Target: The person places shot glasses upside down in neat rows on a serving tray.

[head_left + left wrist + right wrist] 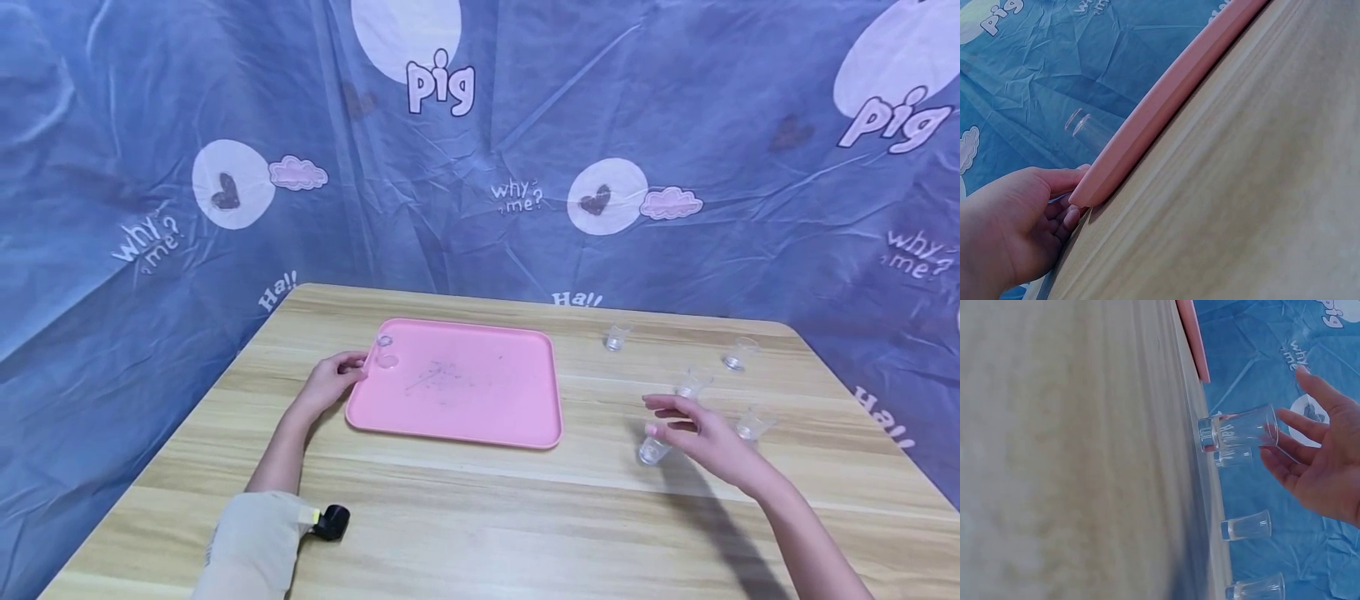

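A pink tray point(465, 383) lies on the wooden table with a small clear glass point(386, 351) upside down in its far left corner. My left hand point(333, 383) is at the tray's left side. In the left wrist view that hand point(1022, 219) pinches the rim, thumb side above and the other fingers lower down. On the right, my right hand point(701, 433) hovers with spread, slightly bent fingers around the mouth of the nearest upright glass point(651, 451). In the right wrist view the fingertips are right at that glass's point(1238, 430) rim.
Further upright glasses stand on the right of the table: one at the back point(617, 337), one at far right point(740, 354), others behind point(688, 385) and beside point(752, 423) the right hand. A blue printed cloth point(450, 208) hangs behind the table. A black piece point(332, 522) sticks out from the left sleeve.
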`<control>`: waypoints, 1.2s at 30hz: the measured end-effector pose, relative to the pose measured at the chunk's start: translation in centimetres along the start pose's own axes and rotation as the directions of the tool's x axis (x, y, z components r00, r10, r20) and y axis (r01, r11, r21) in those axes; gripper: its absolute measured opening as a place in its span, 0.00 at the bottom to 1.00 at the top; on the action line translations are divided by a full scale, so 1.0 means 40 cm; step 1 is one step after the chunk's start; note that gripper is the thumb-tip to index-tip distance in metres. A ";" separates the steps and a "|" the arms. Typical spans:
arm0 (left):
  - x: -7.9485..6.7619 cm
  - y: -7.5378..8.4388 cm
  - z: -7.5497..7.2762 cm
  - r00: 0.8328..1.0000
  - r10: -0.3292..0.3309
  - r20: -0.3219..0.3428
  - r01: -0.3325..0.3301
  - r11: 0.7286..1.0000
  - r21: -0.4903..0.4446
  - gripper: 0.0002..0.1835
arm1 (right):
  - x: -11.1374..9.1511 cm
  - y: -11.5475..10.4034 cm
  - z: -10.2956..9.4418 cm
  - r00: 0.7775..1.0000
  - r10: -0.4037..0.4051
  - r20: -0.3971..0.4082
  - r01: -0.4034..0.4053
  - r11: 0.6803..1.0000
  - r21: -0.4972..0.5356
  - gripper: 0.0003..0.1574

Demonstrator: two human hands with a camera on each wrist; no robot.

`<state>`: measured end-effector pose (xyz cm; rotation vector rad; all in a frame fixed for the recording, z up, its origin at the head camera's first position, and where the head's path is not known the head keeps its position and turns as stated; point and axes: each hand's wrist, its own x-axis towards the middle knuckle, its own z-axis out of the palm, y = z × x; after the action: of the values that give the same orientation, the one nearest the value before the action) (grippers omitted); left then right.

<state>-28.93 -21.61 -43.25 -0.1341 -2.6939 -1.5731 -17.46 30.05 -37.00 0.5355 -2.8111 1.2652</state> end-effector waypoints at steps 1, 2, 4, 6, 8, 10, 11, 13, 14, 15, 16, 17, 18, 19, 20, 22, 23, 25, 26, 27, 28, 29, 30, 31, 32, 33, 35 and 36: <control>0.000 -0.001 -0.001 1.000 -0.004 -0.001 0.004 1.000 -0.002 0.22 | -0.002 0.002 0.001 1.000 0.002 0.011 -0.002 1.000 -0.005 0.29; -0.001 -0.001 -0.001 1.000 -0.003 0.000 0.003 1.000 0.005 0.22 | -0.004 0.005 0.003 1.000 0.002 0.018 -0.002 1.000 -0.013 0.29; -0.002 0.000 -0.002 1.000 -0.003 0.000 0.003 1.000 0.007 0.22 | -0.008 0.012 0.007 1.000 -0.010 0.016 0.010 1.000 -0.029 0.30; -0.002 0.000 -0.003 1.000 -0.006 -0.004 0.006 1.000 0.007 0.22 | -0.011 0.020 0.012 0.999 -0.032 0.012 0.032 0.999 -0.035 0.31; -0.001 0.001 -0.002 1.000 -0.008 -0.008 0.008 1.000 0.006 0.22 | -0.015 0.029 0.017 1.000 -0.028 0.012 0.028 1.000 -0.011 0.32; 0.000 0.001 -0.002 1.000 -0.006 -0.012 0.006 1.000 0.011 0.22 | -0.019 0.038 0.021 0.999 -0.036 0.023 0.036 0.999 0.014 0.33; 0.000 0.001 -0.002 1.000 -0.006 -0.013 0.006 1.000 0.011 0.21 | -0.021 0.043 0.024 0.999 -0.035 0.027 0.034 0.999 0.030 0.33; 0.001 0.001 -0.001 1.000 -0.004 -0.013 0.005 1.000 0.015 0.21 | -0.025 0.053 0.028 0.999 -0.038 0.032 0.036 0.998 0.052 0.33; 0.000 0.001 -0.001 1.000 -0.003 -0.012 0.003 1.000 0.018 0.21 | -0.027 0.058 0.030 0.998 -0.047 0.033 0.045 0.997 0.060 0.33; 0.000 0.002 -0.001 1.000 -0.001 -0.011 0.002 1.000 0.021 0.21 | -0.028 0.062 0.032 0.998 -0.057 0.036 0.054 0.996 0.072 0.33; -0.001 0.003 -0.001 1.000 -0.004 -0.011 0.004 1.000 0.018 0.21 | -0.028 0.066 0.033 0.997 -0.064 0.038 0.060 0.995 0.082 0.34; -0.001 0.004 0.000 1.000 -0.006 -0.011 0.006 1.000 0.017 0.21 | -0.029 0.071 0.035 0.997 -0.068 0.040 0.063 0.993 0.098 0.34; -0.001 0.004 0.000 1.000 -0.007 -0.011 0.008 1.000 0.018 0.21 | -0.029 0.075 0.036 0.997 -0.071 0.040 0.066 0.992 0.111 0.35; -0.002 0.005 0.000 1.000 -0.010 -0.010 0.010 1.000 0.020 0.21 | -0.030 0.079 0.037 0.997 -0.072 0.043 0.066 0.990 0.127 0.35; -0.002 0.005 0.000 1.000 -0.012 -0.010 0.012 1.000 0.020 0.21 | -0.030 0.082 0.038 0.996 -0.073 0.046 0.065 0.988 0.143 0.36; -0.002 0.006 0.000 1.000 -0.017 -0.010 0.017 1.000 0.021 0.21 | -0.031 0.088 0.040 0.996 -0.079 0.045 0.071 0.985 0.158 0.36; -0.002 0.006 0.000 1.000 -0.019 -0.011 0.019 1.000 0.019 0.21 | -0.031 0.091 0.041 0.996 -0.079 0.040 0.071 0.984 0.164 0.36; -0.003 0.007 0.000 1.000 -0.019 -0.012 0.020 1.000 0.018 0.21 | -0.032 0.096 0.044 0.996 -0.083 0.030 0.077 0.982 0.174 0.34; -0.003 0.007 0.000 1.000 -0.019 -0.013 0.019 1.000 0.017 0.21 | -0.032 0.099 0.046 0.996 -0.087 0.024 0.082 0.982 0.171 0.33; -0.003 0.007 0.000 1.000 -0.018 -0.013 0.018 1.000 0.019 0.21 | -0.032 0.101 0.048 0.996 -0.088 0.019 0.083 0.982 0.167 0.32; -0.003 0.007 0.000 1.000 -0.018 -0.014 0.018 1.000 0.017 0.21 | -0.032 0.102 0.050 0.996 -0.088 0.014 0.085 0.983 0.160 0.31; -0.003 0.007 0.000 1.000 -0.016 -0.014 0.016 1.000 0.018 0.21 | -0.032 0.103 0.052 0.996 -0.086 0.008 0.084 0.985 0.152 0.31; -0.003 0.006 0.000 1.000 -0.014 -0.014 0.015 1.000 0.019 0.21 | -0.031 0.104 0.054 0.997 -0.083 0.005 0.081 0.987 0.140 0.30; -0.002 0.006 0.000 1.000 -0.013 -0.013 0.013 1.000 0.020 0.21 | -0.031 0.105 0.055 0.997 -0.079 0.001 0.079 0.989 0.125 0.29; -0.002 0.005 0.000 1.000 -0.012 -0.013 0.013 1.000 0.018 0.21 | -0.031 0.105 0.057 0.997 -0.077 -0.001 0.077 0.991 0.106 0.29; -0.001 0.005 -0.001 1.000 -0.010 -0.012 0.010 1.000 0.021 0.21 | -0.031 0.106 0.058 0.997 -0.072 -0.002 0.072 0.993 0.095 0.28; -0.001 0.004 -0.001 1.000 -0.008 -0.011 0.009 1.000 0.018 0.21 | -0.029 0.107 0.061 0.997 -0.071 -0.005 0.072 0.995 0.070 0.26; 0.000 0.004 -0.002 1.000 -0.010 -0.012 0.010 1.000 0.017 0.21 | -0.029 0.108 0.061 0.997 -0.073 -0.004 0.073 0.995 0.061 0.25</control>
<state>-28.90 -21.58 -43.08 -0.1107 -2.7027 -1.5476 -17.41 31.25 -41.94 0.6330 -2.7314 1.3404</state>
